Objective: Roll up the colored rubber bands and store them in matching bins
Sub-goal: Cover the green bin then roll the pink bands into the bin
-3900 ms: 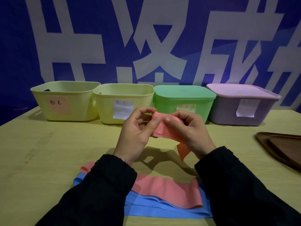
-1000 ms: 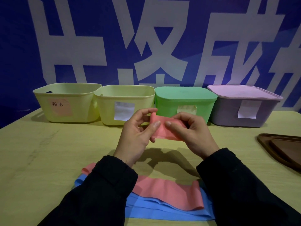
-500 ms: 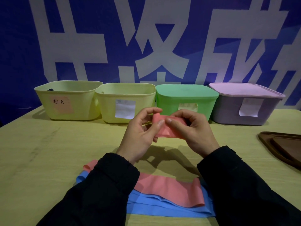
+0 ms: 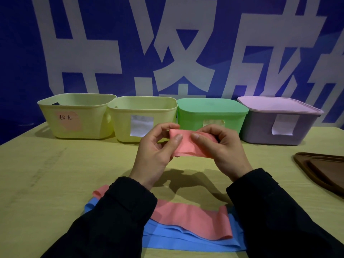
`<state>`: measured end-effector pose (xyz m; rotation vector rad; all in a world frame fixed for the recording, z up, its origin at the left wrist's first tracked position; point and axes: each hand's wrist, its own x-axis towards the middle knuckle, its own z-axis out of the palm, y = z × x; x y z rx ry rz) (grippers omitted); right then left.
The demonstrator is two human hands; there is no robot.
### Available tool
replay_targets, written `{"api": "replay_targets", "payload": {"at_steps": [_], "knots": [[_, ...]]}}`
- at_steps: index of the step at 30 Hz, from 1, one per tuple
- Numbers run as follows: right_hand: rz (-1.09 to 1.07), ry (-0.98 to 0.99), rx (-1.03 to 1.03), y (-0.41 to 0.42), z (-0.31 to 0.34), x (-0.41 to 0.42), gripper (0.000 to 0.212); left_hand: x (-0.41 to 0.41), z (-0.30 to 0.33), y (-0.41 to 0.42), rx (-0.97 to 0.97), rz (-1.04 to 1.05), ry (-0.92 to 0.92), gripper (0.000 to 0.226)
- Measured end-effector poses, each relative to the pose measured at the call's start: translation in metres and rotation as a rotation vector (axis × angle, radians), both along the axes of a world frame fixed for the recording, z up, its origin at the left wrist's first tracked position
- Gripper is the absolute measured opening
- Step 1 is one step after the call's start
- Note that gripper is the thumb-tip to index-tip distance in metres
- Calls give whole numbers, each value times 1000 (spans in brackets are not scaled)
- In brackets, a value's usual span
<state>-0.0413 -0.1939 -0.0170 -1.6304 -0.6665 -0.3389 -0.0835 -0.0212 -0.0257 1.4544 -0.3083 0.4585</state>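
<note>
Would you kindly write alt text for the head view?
Both hands, left hand and right hand, pinch a partly rolled pink band above a table. Another pink band lies on a blue band; four bins stand behind.

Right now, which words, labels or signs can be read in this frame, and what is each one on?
"粉色": handwritten on the pink paper label of the leftmost open yellow plastic bin.
White paper label on the second yellow plastic bin: no writing visible.
Labels on the lidded green bin and lidded purple bin: nothing legible.
Large white characters on the blue backdrop banner: cropped, not reliably readable.
</note>
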Motion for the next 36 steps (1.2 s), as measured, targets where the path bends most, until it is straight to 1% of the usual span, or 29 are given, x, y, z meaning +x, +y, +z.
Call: {"api": "replay_targets", "payload": {"at_steps": [2,5,8,12,17,21,24,27,31,33,36], "knots": [[-2,13,3,-1,-1,0,6,0,-1,0,15,-41,3,23],[-10,22,-6,-3,-1,1,6,3,-3,0,66,-13,25,26],[-13,27,15,-4,1,0,13,5,-5,0,52,19,43,25],[-14,-9,-7,-3,0,-2,5,6,-5,2,55,-5,65,34],[-22,-7,21,-3,1,-2,6,7,-6,2,75,29,40,24],[-34,36,40,-5,0,2,6,7,-7,3,107,9,15,17],[-35,56,41,-3,1,2,7,6,-5,3,56,-14,-7,22],[-56,28,-2,-1,-2,1,6,5,-5,0,-21,-110,40,28],[-60,55,-8,0,-4,0,7,7,-9,-1,-14,-170,52,26],[-51,47,-19,1,-4,-1,8,8,-10,1,-15,-185,39,20],[-31,46,-24,1,-3,-2,10,8,-10,0,42,-122,7,20]]}}
